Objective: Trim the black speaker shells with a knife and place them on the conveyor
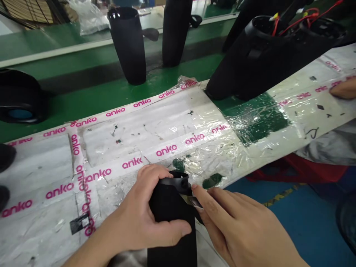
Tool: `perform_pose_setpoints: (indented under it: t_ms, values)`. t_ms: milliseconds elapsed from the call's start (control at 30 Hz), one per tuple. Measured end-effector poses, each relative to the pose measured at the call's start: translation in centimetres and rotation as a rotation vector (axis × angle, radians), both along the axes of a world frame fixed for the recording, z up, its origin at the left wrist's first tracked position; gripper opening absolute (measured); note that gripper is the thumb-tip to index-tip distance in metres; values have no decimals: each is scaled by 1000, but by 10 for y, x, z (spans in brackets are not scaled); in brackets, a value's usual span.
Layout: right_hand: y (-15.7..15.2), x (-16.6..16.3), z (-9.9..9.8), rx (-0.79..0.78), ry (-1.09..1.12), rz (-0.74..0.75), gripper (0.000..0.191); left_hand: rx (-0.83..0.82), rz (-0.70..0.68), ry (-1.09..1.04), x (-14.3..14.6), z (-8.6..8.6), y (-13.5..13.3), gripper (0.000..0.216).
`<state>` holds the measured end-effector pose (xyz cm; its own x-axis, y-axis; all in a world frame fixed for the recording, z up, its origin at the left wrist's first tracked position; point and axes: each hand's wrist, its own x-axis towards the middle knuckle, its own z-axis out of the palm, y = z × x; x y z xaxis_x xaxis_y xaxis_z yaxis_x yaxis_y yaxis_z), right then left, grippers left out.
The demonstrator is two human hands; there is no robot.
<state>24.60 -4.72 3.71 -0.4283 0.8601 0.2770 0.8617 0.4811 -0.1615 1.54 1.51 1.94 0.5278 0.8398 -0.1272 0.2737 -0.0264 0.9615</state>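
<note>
My left hand (pixel 158 218) is wrapped round a black fabric-covered tube (pixel 172 237), thumb across its front and fingers over the far side. The tube stands tilted at the table's near edge, its open top with a smooth plastic rim (pixel 175 183) facing up. Close against the right of that rim is my right hand (pixel 236 222), its fingers pinched together. A small shiny dark piece (pixel 196 202) shows beside the index fingertip; its kind cannot be made out, and the rest of it is hidden by the fingers.
Similar black tubes (pixel 129 46) stand behind on the green surface (pixel 91 87), some with side straps. At the right, tubes (pixel 258 59) show red wires. A taped white work surface (pixel 150 129) lies ahead. Another person's hand (pixel 345 89) rests at the right edge.
</note>
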Motion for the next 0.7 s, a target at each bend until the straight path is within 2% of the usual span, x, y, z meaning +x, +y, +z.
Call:
perform_pose_setpoints:
  t_ms: [133,300,533,700]
  values:
    - [7,3,8,6,-108,3,37,-40,-23,-42,-4,-7,2,61]
    - [17,8,8,-116,-173,40,51,-147,-63,-145,-9,-12,7,57]
    - [37,16,-10,-250,-108,109,40,-229,-88,-154,-10,-11,14,56]
    - [39,11,-7,-308,-103,86,40,-282,-84,-129,-7,-6,14,47]
